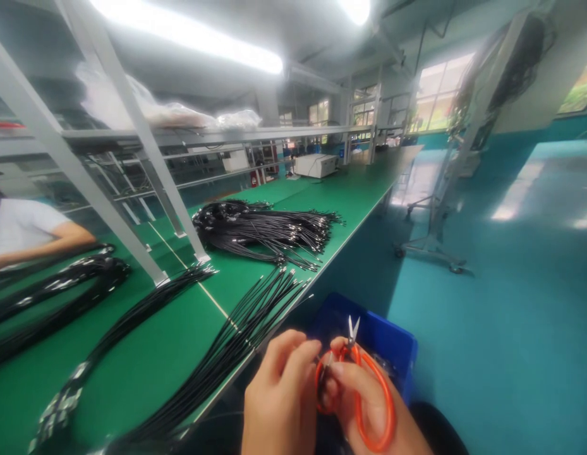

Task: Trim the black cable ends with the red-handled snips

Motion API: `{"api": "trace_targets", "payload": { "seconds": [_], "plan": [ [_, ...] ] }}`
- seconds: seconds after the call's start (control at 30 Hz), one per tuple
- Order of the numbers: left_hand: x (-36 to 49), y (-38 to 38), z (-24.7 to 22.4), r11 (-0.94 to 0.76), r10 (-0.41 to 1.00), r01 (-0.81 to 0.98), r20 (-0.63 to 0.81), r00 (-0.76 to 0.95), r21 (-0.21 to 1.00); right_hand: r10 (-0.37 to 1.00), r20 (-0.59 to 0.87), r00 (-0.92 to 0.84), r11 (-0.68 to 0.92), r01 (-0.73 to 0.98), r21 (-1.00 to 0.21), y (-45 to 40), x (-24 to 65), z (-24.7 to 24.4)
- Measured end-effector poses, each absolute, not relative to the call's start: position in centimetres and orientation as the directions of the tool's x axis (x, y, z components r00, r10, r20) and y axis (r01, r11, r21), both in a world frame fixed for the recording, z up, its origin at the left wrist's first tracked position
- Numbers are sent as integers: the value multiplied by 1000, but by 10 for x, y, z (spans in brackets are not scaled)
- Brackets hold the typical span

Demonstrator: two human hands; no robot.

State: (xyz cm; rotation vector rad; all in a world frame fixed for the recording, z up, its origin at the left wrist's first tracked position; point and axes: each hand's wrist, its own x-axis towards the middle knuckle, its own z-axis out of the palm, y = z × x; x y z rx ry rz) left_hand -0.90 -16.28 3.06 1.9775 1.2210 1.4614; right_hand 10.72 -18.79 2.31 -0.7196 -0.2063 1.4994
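Observation:
My right hand (362, 382) is closed around a pair of scissors (390, 414) with orange looped handles. Their short metal blades point up and stand slightly apart. Close against it on the left, my left hand (280, 385) has its fingers curled together near the scissors' left loop. Whatever small thing may be between those fingertips is hidden. Just left of my hands, a bundle of thin black cables (215, 363) lies along the edge of the green table (146, 354), its ends fanned out toward the far side.
A blue bin (395, 338) stands below my hands beside the table. A large pile of black cables (274, 230) lies farther along, with another bundle (127, 322) to the left. Shelf posts (153, 148) rise from the table. Another person (28, 230) sits at far left. A wheeled rack (435, 234) stands right.

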Motion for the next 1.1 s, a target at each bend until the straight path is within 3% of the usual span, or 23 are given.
{"api": "trace_targets", "payload": {
  "seconds": [0.17, 0.27, 0.37, 0.6, 0.9, 1.0, 1.1],
  "plan": [
    [-13, -161, 32, -525, 819, 508, 568, 83, 683, 942, -326, 84, -96, -862, -498, -181, 102, 26],
    [-15, -161, 30, -418, 908, 339, 396, 134, 843, 938, -335, 93, -88, -869, -487, -178, 99, 24],
    [-13, -163, 28, -170, 966, 81, 150, 212, 982, 955, -271, 118, -34, -866, -498, -176, 97, 22],
    [-13, -160, 28, 76, 978, -96, -55, 199, 993, 935, -224, 274, 48, -725, -687, -178, 99, 37],
    [-19, -156, 24, 198, 954, -255, -126, 273, 947, 932, -200, 302, 51, -656, -753, -183, 95, 37],
    [-23, -153, 20, 207, 945, -245, -129, 300, 947, 919, -151, 364, 66, -520, -851, -185, 99, 35],
    [-25, -151, 17, 193, 927, -207, -109, 359, 959, 913, 30, 407, 159, -288, -944, -183, 100, 36]
  ]
}}
